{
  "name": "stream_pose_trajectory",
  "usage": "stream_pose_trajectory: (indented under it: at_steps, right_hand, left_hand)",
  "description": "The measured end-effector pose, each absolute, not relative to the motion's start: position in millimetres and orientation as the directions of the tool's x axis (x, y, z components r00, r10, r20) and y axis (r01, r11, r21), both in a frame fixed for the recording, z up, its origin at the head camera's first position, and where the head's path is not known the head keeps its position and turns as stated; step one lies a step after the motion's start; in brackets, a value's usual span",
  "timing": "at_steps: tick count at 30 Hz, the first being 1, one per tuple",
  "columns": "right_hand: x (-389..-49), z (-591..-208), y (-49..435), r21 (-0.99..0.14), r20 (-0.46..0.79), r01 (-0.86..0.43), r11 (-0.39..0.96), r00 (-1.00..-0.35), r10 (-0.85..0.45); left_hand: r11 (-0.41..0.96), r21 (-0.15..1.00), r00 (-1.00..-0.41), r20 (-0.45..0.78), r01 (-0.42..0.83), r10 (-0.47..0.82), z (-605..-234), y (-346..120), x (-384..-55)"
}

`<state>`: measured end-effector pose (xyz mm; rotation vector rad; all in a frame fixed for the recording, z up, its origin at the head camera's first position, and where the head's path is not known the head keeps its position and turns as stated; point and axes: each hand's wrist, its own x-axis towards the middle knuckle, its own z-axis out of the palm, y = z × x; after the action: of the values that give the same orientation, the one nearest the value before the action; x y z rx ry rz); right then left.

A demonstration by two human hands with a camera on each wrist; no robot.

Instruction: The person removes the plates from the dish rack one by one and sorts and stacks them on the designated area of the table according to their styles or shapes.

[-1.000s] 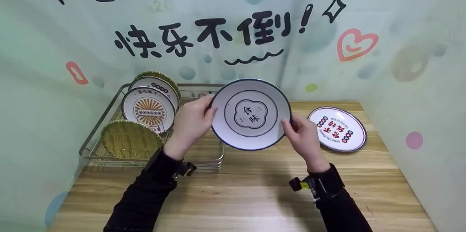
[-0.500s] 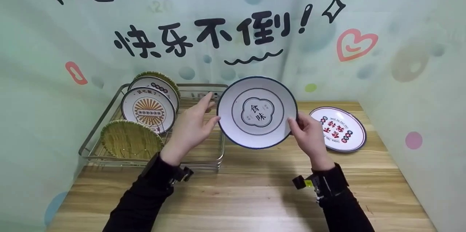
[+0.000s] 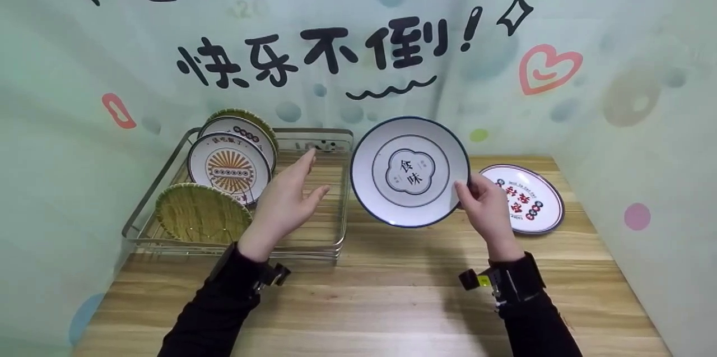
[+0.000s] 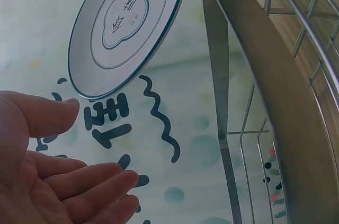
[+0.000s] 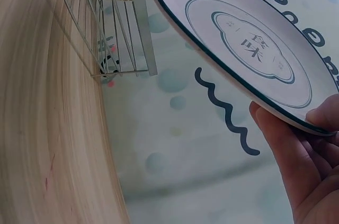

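Note:
My right hand [image 3: 488, 204] pinches the right rim of a white plate [image 3: 410, 217] with a blue edge and dark characters in its middle. The thumb lies on the plate's face and the fingers go behind it, as the right wrist view shows. The plate is held up above the table, its face turned toward me. To its left, my left hand [image 3: 288, 197] is apart from it, fingers extended and holding nothing, over the wire dish rack [image 3: 343, 200]. In the left wrist view a gap shows between the left thumb and the plate [image 4: 87, 49].
Upright in the rack's left part stand a white plate with an orange sunburst [image 3: 229, 144], another white plate [image 3: 269, 141] behind it, and woven green-brown discs [image 3: 201, 211]. An oval plate with red characters [image 3: 538, 205] lies on the wooden table [image 3: 381, 301] at right. A printed curtain [image 3: 313, 99] hangs behind.
My left hand has let go of the plate's left rim and drawn back to the left. My right hand has carried the plate a little to the right.

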<state>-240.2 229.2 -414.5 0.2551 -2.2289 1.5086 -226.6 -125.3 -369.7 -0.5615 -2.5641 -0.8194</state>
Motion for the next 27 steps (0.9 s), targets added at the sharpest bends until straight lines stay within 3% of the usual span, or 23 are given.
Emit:
stream_pose_trajectory:
  at_steps: [10,27]
  right_hand:
    - [-244,-423,243,-0.832,0.413,-0.315,0.456,-0.901,0.132]
    - [-246,-436,264,-0.887,0.293,-0.198,0.417,-0.940,0.177]
  left_hand:
    - [0.774,0.465,-0.886,0.380,0.430,0.264,-373,-126,-226]
    - [0.825,0.397,-0.897,0.349,0.403,0.271,-385,-134,-225]
